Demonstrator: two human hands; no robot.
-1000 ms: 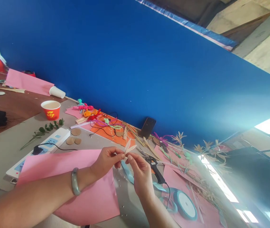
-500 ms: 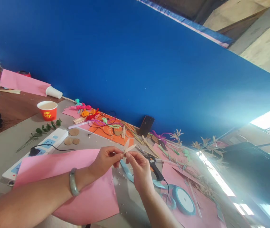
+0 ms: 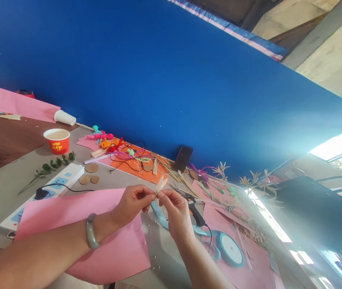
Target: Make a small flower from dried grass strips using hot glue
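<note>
Between the fingertips of both hands is a small pale, petal-like piece [image 3: 160,184], its tips pointing up. My left hand [image 3: 133,204], with a grey-green bangle [image 3: 91,231] on its wrist, pinches the piece's base from the left. My right hand [image 3: 175,212] pinches the same base from the right, the two thumbs nearly touching. A thin dark wire [image 3: 142,222] hangs below my left fingers. Under the hands lie a pink sheet [image 3: 107,257] and a light blue ribbon [image 3: 158,216]. Just right of my right hand is a black glue gun [image 3: 197,212].
A white power strip [image 3: 74,176], a green leaf sprig [image 3: 49,166], wooden discs [image 3: 92,167] and a red paper cup [image 3: 57,141] stand or lie left. A phone [image 3: 183,158] leans on the blue partition [image 3: 128,72]. A ribbon spool [image 3: 230,249] lies right, near dried stems [image 3: 256,230].
The petal-like tips, spread apart earlier, are now closer together. Both hands keep their pinch in nearly the same place. The view has shifted slightly.
</note>
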